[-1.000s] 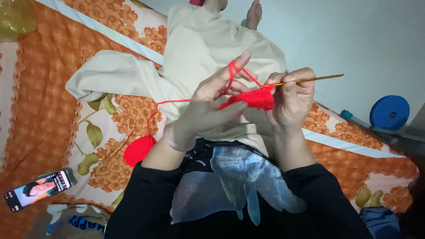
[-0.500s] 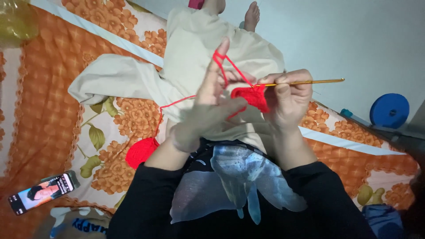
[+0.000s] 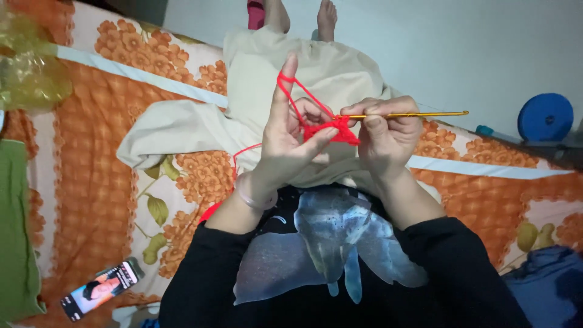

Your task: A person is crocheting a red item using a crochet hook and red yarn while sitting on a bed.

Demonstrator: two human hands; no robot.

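The left hand (image 3: 285,143) is raised with its forefinger straight up, and the red yarn (image 3: 300,91) loops over that fingertip and runs taut down to the small red crochet piece (image 3: 337,129), which the thumb and middle finger pinch at its left edge. The right hand (image 3: 385,136) has its fingers closed around the golden crochet hook (image 3: 413,114); the hook's tip is buried in the red work, its handle pointing out to the right, nearly level.

Against the frame half a second back, the forefinger now stands more upright and the yarn over it is drawn into a narrower, steeper triangle — the crochet piece sits a little lower between the two hands, and the hook has barely shifted. A second ago the left fingers were more curled over the work.

The work is held in the air above the person's lap, over the beige cloth (image 3: 291,79) covering the legs. A strand of yarn drops from the left hand toward the red yarn ball (image 3: 209,211), mostly hidden behind the left forearm, on the orange flowered bedsheet (image 3: 91,182). A phone (image 3: 102,289) with a lit screen lies at lower left on the sheet. A blue disc (image 3: 545,117) stands far right by the wall.
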